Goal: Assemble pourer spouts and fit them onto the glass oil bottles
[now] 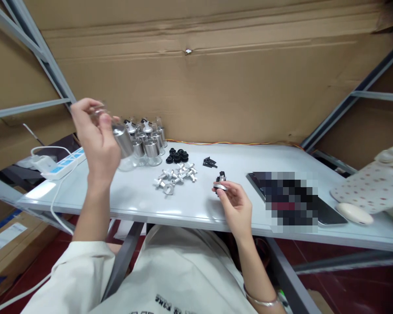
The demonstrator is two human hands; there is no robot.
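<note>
My left hand (pixel 100 135) is raised at the left, its fingers closed round the clear neck of a glass bottle with a steel sleeve (pixel 123 141). The bottle is tilted and slightly blurred. Over the front right of the table, my right hand (pixel 237 205) pinches a small black and silver pourer cap (pixel 220 185) between thumb and fingers. Behind the left hand stand several similar sleeved bottles (pixel 151 148), two with spout tops on. Several white and silver spout parts (pixel 177 174), black round caps (pixel 177 155) and small black pieces (pixel 210 162) lie in groups between my hands.
The white table (pixel 137 205) has a cardboard wall (pixel 216 96) behind it. At the left lies a white power strip (pixel 63 166) with a cable. A dark tablet-like device (pixel 330 211), a cream oval object (pixel 354 213) and a dotted container (pixel 370 187) are at the right.
</note>
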